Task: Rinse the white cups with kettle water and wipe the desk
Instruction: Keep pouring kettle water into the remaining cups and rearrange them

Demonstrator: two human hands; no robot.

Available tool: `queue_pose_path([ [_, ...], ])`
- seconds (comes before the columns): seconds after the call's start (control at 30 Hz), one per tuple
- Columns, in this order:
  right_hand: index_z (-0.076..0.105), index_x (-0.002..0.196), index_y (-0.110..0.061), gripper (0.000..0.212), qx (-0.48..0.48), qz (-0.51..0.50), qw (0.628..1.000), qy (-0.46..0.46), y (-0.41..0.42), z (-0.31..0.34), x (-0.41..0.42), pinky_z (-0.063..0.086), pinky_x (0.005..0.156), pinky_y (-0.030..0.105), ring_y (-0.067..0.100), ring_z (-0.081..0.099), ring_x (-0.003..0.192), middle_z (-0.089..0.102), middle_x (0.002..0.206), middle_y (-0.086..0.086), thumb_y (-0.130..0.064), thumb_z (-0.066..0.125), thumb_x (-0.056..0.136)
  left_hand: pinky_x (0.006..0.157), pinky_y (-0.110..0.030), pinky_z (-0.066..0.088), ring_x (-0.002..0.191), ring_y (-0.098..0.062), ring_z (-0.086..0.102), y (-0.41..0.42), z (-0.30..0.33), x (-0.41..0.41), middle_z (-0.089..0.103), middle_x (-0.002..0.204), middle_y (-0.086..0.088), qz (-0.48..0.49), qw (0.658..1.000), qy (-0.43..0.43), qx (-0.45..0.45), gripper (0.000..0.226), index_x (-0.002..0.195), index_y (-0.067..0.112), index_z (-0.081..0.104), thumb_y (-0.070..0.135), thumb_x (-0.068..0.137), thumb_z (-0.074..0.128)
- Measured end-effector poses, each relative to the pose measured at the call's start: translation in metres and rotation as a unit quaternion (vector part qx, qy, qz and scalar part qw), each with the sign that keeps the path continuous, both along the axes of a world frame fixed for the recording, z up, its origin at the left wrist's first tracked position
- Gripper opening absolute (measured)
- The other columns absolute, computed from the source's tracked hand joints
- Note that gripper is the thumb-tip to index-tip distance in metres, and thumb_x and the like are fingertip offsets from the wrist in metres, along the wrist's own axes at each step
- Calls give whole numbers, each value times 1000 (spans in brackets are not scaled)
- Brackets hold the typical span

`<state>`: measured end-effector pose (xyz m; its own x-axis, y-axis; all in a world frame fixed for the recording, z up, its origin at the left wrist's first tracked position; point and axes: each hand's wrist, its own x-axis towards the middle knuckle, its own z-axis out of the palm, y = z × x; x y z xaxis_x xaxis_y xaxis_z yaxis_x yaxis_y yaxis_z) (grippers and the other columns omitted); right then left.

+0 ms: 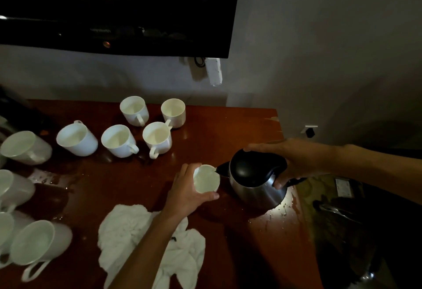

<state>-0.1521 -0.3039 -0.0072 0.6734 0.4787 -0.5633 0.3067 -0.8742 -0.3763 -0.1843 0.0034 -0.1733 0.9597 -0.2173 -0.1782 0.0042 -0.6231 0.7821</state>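
On the wet brown surface (127, 188), the steel kettle (257, 181) leans left, its spout pointing at the cup's rim; the right hand (299, 160) has its fingers wrapped around the black handle. Left of it, the left hand (187, 191) clasps a white cup (206, 179), mouth tilted toward the camera, above a crumpled white cloth (127, 231).

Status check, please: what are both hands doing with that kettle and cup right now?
Left hand grips white cup; right hand holds kettle, tipped, spout at cup rim. White cloth lies on wet desk, unused. Nothing in the way.
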Motion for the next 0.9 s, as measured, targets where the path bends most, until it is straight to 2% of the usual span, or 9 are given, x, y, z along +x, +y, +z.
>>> queue_pose_path([
  [0.03,9,155,-52,113,-3,7,1000,-5,1,-1,0,44,61,4,-20,53,81,42,154,-8,-26,86,77,91,-47,52,120,-11,46,0,0,0,41,124,20,-1,1000,2,1,97,132,43,43,74,47,80],
  [0.07,8,154,-55,114,-7,13,1000,-10,3,-2,0,44,68,5,-17,53,89,41,154,-9,-28,86,76,92,-48,52,120,-12,46,0,0,0,41,125,19,-1,1000,3,1,98,132,42,43,74,47,79],
  [0.13,5,152,-59,116,-11,20,1000,-20,6,-4,0,44,94,17,3,54,118,38,157,-11,-32,87,75,92,-47,52,120,-11,46,0,-1,-1,42,125,20,2,1000,0,-3,99,133,43,43,74,46,79],
  [0.17,6,152,-59,116,-11,22,999,-26,8,-5,0,43,103,26,13,50,129,37,158,-12,-32,87,74,91,-47,53,120,-11,47,0,-2,-1,42,126,21,5,1000,-3,-5,99,132,43,43,74,45,79],
  [0.27,9,152,-59,116,-2,28,999,-21,11,-5,1,39,113,38,20,44,138,37,158,-13,-31,89,72,91,-46,54,120,-11,47,-1,-5,-1,41,125,23,5,1000,0,-4,99,132,45,42,75,45,80],
  [0.33,8,151,-61,118,5,25,1000,-12,12,-4,2,43,112,45,21,46,137,40,156,-13,-31,89,72,90,-46,54,119,-10,48,-1,-5,-1,41,125,24,7,1000,1,-8,99,131,46,42,74,45,81],
  [0.5,4,150,-64,118,-4,39,999,-20,14,-3,-1,49,106,46,28,58,126,38,157,-13,-33,88,73,90,-44,55,120,-8,49,0,-8,1,42,125,25,4,1000,-8,-12,97,130,46,45,73,45,84],
  [0.67,7,152,-57,115,-9,55,998,-37,18,0,-4,44,111,41,21,47,136,41,155,-11,-31,87,75,91,-43,55,121,-7,48,0,-9,1,41,124,27,0,1000,-8,-10,96,129,46,44,71,46,85],
  [0.9,4,150,-61,117,-16,56,998,-40,22,1,-1,45,110,46,21,47,136,42,155,-10,-34,88,73,89,-44,54,119,-8,48,0,-9,-1,43,123,26,4,1000,-24,-17,94,128,46,46,69,46,85],
])
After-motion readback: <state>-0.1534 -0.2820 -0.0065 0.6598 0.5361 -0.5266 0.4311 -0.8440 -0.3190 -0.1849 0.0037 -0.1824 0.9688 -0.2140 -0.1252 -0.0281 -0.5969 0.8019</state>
